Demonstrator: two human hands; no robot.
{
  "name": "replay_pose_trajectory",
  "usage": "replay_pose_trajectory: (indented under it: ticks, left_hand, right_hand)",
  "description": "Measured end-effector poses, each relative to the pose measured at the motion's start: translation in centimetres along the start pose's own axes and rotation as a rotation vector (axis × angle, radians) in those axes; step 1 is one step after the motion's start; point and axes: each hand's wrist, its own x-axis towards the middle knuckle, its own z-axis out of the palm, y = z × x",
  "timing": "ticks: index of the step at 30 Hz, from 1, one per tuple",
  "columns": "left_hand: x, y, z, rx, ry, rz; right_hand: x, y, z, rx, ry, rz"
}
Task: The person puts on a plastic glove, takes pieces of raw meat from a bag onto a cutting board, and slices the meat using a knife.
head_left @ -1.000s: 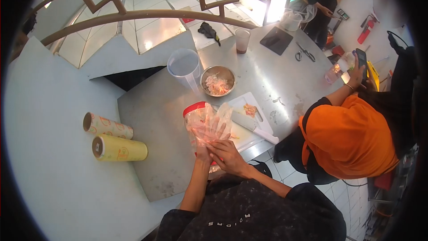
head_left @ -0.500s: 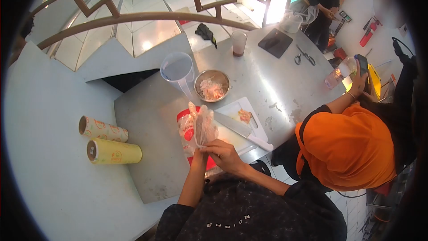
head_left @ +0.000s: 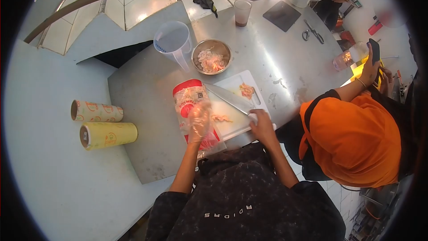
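My left hand (head_left: 200, 119), in a clear plastic glove, is over a red and white plastic packet (head_left: 186, 90) at the left of the cutting board; its fingers are blurred under the film. At the board's right side, my right hand (head_left: 263, 127) grips the white handle of a large knife (head_left: 228, 99). The blade lies slantwise across the white cutting board (head_left: 229, 127), pointing to the far left. Small pale meat strips (head_left: 220, 118) lie between my hands, and a little pile of meat pieces (head_left: 246, 90) sits near the board's far right corner.
Beyond the board stand a steel bowl (head_left: 230, 58) of cut meat, a clear measuring jug (head_left: 171, 40) and a cup (head_left: 242, 13). Scissors (head_left: 313, 31) and a dark flat slab (head_left: 281, 15) lie farther off. Two film rolls (head_left: 111, 135) are left. A person in an orange head covering (head_left: 352, 138) is close right.
My right hand has left the glove cuff at my left wrist and moved right onto the knife handle. The gloved left hand has lowered over the packet. The view has shifted slightly.
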Motion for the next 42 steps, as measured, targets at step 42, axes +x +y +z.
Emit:
replay_pose_trajectory:
  ticks: [42]
  left_hand:
    - [1.2, 4.9, -1.3, 0.089, -0.107, -0.205]
  right_hand:
    - [-5.4, 2.2, -0.3, 0.001, -0.310, 0.277]
